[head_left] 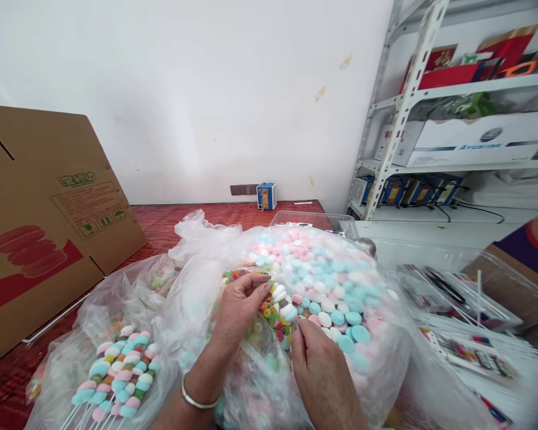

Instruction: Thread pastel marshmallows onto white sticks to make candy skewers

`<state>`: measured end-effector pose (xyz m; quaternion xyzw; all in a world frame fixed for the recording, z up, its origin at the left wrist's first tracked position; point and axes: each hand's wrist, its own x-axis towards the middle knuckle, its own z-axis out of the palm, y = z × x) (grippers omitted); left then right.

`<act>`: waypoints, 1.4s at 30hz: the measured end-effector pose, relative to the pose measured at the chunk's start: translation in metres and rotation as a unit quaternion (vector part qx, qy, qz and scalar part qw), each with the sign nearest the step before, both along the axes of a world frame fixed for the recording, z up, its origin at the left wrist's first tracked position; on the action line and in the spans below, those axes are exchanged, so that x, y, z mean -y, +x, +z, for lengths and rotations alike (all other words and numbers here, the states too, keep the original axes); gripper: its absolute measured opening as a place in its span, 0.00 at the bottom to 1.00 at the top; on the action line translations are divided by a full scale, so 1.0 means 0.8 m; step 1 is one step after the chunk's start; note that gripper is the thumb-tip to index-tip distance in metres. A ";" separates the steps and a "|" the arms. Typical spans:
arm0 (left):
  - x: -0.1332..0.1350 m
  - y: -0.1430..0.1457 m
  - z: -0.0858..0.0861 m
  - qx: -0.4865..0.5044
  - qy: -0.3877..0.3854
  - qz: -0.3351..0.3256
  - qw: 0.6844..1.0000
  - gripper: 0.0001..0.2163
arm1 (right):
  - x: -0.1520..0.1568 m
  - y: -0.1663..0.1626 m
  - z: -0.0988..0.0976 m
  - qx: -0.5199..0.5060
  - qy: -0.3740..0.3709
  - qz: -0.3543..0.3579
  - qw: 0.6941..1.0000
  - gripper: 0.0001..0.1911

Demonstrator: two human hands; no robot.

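A marshmallow skewer [283, 303] with white, yellow and pale blue pieces slants between my hands, above the open bags. My right hand [318, 364] pinches its lower end; the stick is hidden by the fingers. My left hand [240, 304], with a silver bangle at the wrist, is closed at thumb and forefinger beside the upper end. What those fingertips hold is hidden. Just beneath lie ring-shaped gummies [275, 319] in a clear bag. To the right, a big clear bag [388, 370] is full of pink, white and blue marshmallows [327, 307].
Finished-looking marshmallow skewers [121, 373] lie bundled in plastic at the left, near a cardboard box [49, 221]. White sticks and packets fill a clear tub [452, 254] at the right. A small blue box [266, 196] stands against the wall; a metal shelf [397, 125] rises behind.
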<state>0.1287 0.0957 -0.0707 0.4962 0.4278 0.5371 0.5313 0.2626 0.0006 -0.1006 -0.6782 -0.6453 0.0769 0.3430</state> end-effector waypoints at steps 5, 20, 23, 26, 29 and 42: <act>0.013 0.008 0.015 0.206 -0.097 -0.120 0.966 0.20 | 0.008 -0.008 -0.002 -0.014 0.114 0.030 0.993 0.16; 0.089 0.070 0.009 0.286 -0.085 -0.106 0.949 0.14 | 0.022 -0.017 -0.020 0.005 0.133 -0.024 0.991 0.20; 0.083 0.068 0.003 0.243 -0.076 -0.109 0.961 0.14 | 0.015 -0.013 -0.009 -0.029 0.099 -0.012 0.995 0.18; 0.063 0.060 -0.003 0.190 -0.052 -0.099 0.975 0.18 | 0.006 0.010 0.013 -0.042 0.028 -0.010 0.999 0.13; 0.038 0.048 -0.006 -0.014 0.070 -0.050 0.996 0.15 | -0.004 0.044 0.031 0.052 -0.060 -0.074 0.994 0.10; 0.017 0.061 -0.027 -0.515 0.320 0.015 0.795 0.14 | -0.021 0.063 0.021 0.082 -0.096 -0.119 0.985 0.06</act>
